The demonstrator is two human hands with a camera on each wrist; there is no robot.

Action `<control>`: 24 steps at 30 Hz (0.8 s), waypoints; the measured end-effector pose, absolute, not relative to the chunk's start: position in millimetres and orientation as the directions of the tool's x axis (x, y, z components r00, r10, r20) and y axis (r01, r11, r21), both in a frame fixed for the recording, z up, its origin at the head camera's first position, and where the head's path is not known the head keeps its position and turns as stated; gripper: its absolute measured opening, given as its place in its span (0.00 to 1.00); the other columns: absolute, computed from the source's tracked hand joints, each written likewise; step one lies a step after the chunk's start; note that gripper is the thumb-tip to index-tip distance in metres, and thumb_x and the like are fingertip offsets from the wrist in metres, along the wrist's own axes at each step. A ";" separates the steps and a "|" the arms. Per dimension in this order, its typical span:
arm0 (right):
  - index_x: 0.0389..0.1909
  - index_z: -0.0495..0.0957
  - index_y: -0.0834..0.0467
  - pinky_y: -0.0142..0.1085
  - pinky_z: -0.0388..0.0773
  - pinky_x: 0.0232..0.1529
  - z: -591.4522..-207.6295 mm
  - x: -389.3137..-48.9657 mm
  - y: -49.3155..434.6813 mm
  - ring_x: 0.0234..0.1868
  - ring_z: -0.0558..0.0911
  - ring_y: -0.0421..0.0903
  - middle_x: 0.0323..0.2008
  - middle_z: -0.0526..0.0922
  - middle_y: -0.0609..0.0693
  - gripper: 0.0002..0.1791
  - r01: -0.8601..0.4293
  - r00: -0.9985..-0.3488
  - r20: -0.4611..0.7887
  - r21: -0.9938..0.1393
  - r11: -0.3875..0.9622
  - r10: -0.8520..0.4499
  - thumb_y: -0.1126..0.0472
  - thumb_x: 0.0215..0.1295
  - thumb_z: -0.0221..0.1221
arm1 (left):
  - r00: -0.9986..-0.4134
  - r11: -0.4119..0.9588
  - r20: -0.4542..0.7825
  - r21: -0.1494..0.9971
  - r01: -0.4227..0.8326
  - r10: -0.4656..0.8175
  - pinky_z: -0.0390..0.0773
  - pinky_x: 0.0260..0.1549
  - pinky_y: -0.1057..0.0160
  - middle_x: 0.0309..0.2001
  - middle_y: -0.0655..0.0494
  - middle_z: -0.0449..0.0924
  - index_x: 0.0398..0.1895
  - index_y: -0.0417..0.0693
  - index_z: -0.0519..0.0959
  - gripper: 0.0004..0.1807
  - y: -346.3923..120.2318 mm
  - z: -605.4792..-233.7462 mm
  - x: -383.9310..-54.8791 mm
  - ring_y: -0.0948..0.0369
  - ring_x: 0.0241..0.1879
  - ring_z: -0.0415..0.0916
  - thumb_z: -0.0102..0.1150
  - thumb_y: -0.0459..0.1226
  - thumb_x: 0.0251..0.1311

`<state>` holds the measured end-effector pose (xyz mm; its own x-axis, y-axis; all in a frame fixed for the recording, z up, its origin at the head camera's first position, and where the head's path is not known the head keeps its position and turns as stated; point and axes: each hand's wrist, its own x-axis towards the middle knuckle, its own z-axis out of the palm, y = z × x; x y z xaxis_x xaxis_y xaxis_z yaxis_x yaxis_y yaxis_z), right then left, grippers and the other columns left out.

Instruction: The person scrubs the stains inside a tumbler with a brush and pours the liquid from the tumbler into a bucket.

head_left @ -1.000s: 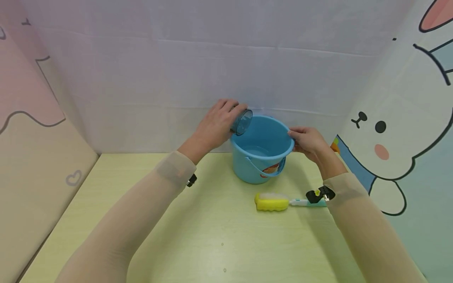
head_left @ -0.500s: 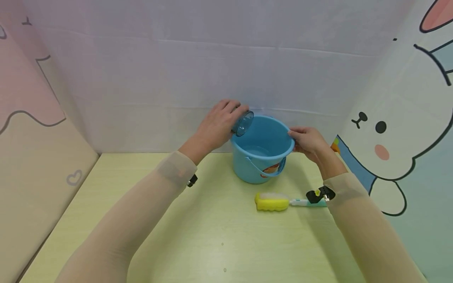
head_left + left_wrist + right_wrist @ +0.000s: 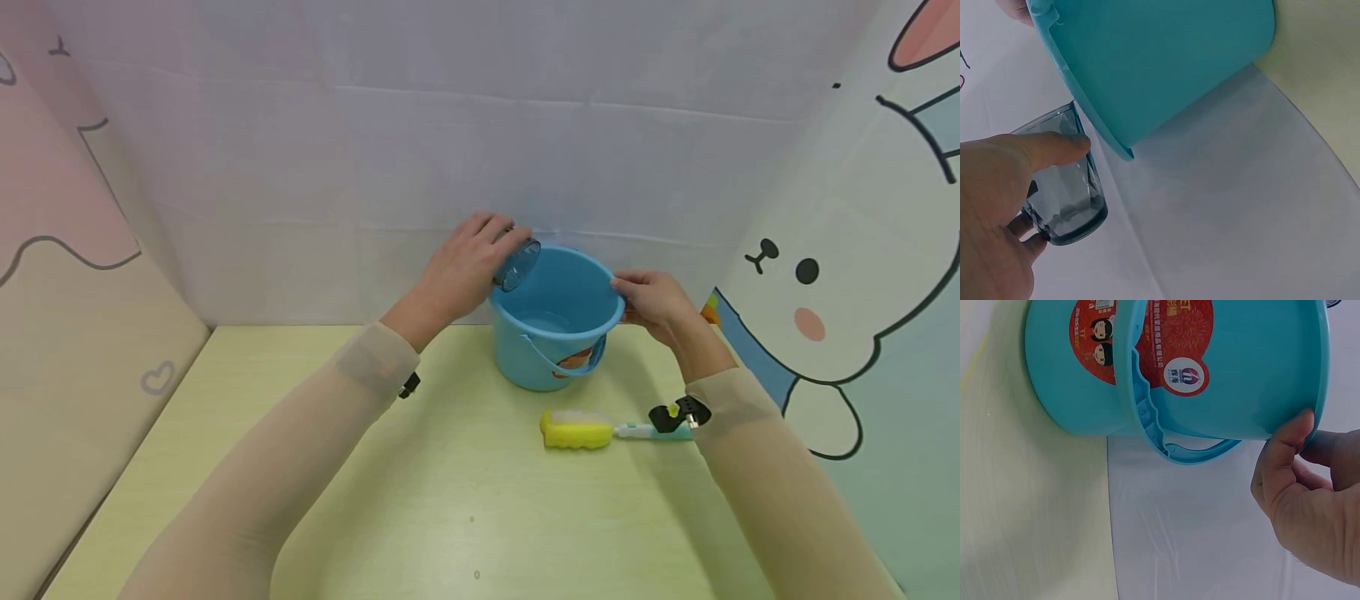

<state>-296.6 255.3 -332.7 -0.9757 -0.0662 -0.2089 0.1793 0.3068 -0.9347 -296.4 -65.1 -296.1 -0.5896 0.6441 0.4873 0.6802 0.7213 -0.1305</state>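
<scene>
My left hand [image 3: 468,265] grips a clear bluish-grey drinking glass [image 3: 1069,200], thumb on one side and fingers on the other. The glass is tipped, its mouth over the left rim of a light blue bucket [image 3: 525,358]. A little clear liquid shows at the bucket's bottom. On the opposite side my right hand [image 3: 656,304] pinches the bucket's rim, fingers outside it and thumb at the edge. The bucket stands upright on the table, its handle [image 3: 1154,425] hanging down at the front beside a red label [image 3: 1179,344].
In front of the bucket lies a brush [image 3: 577,431] with a yellow sponge head and a white and teal handle, partly behind my right wrist camera. A pale wooden table [image 3: 420,500] meets a white cloth wall [image 3: 300,167]. Printed side panels [image 3: 862,292] stand left and right.
My left hand and the glass have shifted slightly right, and the glass tips a little further over the bucket. The right hand and the bucket hold their place.
</scene>
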 end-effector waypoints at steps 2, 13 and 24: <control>0.80 0.62 0.65 0.31 0.86 0.43 -332.6 -296.4 255.4 0.35 0.86 0.38 0.62 0.76 0.64 0.31 0.180 -0.976 -0.210 -0.935 0.306 -0.066 0.54 0.86 0.51 | -0.584 0.718 0.490 -0.136 0.682 0.647 0.67 0.73 0.49 0.68 0.44 0.73 0.75 0.49 0.72 0.29 -64.7 -296.7 -296.4 0.45 0.70 0.67 0.53 0.23 0.73; 0.81 0.61 0.65 0.31 0.86 0.43 -332.2 -295.1 257.0 0.37 0.86 0.40 0.65 0.74 0.65 0.32 0.180 -0.975 -0.211 -0.934 0.309 -0.070 0.53 0.86 0.51 | -0.574 0.709 0.473 -0.174 0.683 0.669 0.65 0.74 0.46 0.71 0.43 0.71 0.77 0.49 0.71 0.29 -61.9 -297.6 -293.7 0.44 0.72 0.65 0.54 0.25 0.76; 0.80 0.63 0.65 0.31 0.86 0.42 -331.7 -293.2 257.7 0.37 0.87 0.41 0.65 0.76 0.65 0.31 0.183 -0.976 -0.210 -0.935 0.303 -0.059 0.54 0.86 0.51 | -0.534 0.676 0.464 -0.221 0.703 0.707 0.61 0.75 0.47 0.71 0.44 0.71 0.77 0.50 0.71 0.31 -58.7 -298.7 -291.7 0.45 0.72 0.64 0.58 0.24 0.74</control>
